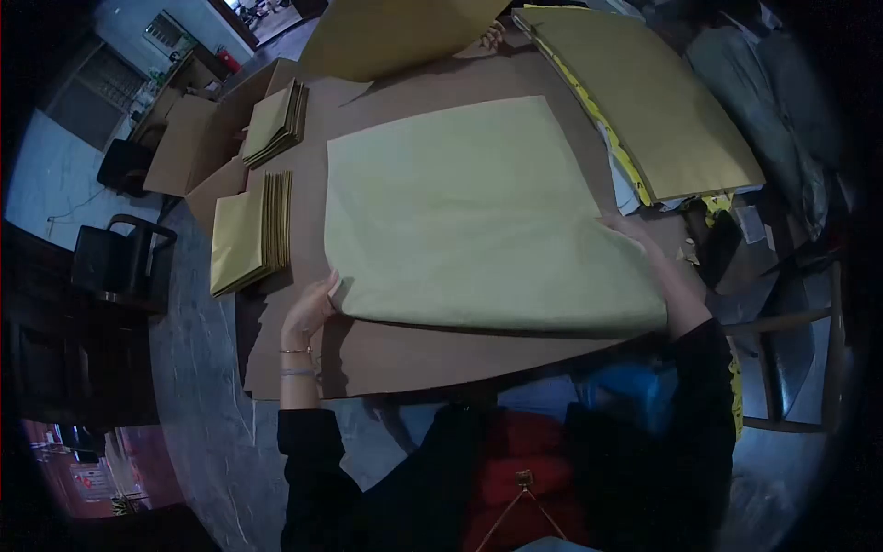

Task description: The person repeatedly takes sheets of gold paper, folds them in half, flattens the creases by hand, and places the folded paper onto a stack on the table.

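Note:
A large pale yellow-green sheet, paper by its look (460,216), spreads across the brown tabletop in front of me. At its near left corner, my left hand (311,308) grips the edge, thumb on the rim and the other fingers mostly out of sight. My right hand (636,241) holds the right edge, which bends up and partly covers the fingers. The near edge of the sheet curves a little above the brown board (432,345).
Folded gold paper bundles (250,235) stand at the left by an open cardboard box (207,152). Across the table, another person's hand (494,37) is beside a raised brown sheet (395,37). A stack of brown sheets (644,97) lies at right; a chair (120,258) stands left.

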The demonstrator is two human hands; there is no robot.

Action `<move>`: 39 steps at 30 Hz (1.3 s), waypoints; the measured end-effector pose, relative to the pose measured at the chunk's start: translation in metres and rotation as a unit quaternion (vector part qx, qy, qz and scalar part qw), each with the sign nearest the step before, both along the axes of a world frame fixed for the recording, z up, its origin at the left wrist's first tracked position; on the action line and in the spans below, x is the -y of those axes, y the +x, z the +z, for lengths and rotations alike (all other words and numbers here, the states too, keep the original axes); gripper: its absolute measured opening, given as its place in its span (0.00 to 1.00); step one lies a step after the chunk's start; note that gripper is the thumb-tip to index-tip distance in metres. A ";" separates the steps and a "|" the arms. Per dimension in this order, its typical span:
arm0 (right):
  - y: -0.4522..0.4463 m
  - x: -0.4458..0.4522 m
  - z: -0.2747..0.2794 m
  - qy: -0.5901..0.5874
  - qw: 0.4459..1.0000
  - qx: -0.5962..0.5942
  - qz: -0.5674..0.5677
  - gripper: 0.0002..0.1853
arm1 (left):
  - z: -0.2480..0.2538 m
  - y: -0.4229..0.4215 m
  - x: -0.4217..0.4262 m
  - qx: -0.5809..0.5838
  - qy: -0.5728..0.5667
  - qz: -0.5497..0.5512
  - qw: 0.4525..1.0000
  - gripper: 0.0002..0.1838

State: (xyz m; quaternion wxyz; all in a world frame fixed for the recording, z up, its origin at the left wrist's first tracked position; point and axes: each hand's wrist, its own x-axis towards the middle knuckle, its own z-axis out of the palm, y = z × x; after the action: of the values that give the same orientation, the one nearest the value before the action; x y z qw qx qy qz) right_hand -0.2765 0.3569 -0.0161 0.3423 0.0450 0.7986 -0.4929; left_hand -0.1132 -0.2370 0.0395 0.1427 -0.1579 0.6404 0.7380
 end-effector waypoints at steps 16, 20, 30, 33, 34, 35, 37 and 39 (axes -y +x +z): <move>0.021 0.014 0.037 -0.316 0.923 0.130 -0.178 0.26 | 0.107 0.083 -0.064 -0.109 0.016 0.052 0.993 0.23; 0.041 0.020 0.065 -0.204 0.945 0.090 -0.240 0.25 | 0.063 0.109 -0.030 0.039 0.201 0.158 0.966 0.21; 0.185 -0.013 0.029 -0.138 0.950 -0.277 -0.040 0.33 | 0.073 0.148 -0.097 0.060 0.074 0.186 0.978 0.30; 0.199 -0.028 0.021 0.057 0.893 -0.444 0.034 0.35 | 0.068 0.150 -0.090 0.006 -0.123 0.150 0.981 0.32; 0.201 -0.032 0.022 0.183 0.824 -0.523 0.119 0.33 | 0.061 0.154 -0.081 -0.039 -0.196 0.115 0.973 0.31; 0.196 -0.044 0.012 0.267 0.740 -0.587 0.193 0.30 | 0.056 0.162 -0.072 0.001 -0.108 0.113 0.988 0.27; 0.193 -0.035 0.027 0.217 0.712 -0.623 0.239 0.30 | 0.060 0.165 -0.064 0.019 -0.104 0.092 0.990 0.25; 0.197 -0.026 0.039 0.173 0.642 -0.695 0.273 0.28 | 0.070 0.165 -0.067 0.024 -0.072 0.068 0.995 0.22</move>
State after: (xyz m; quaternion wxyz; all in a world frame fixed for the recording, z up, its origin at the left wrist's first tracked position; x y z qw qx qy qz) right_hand -0.0793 0.3833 0.0226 -0.2087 -0.4730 0.8481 -0.1159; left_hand 0.0514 -0.1699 0.1091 0.0956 -0.2291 0.6759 0.6940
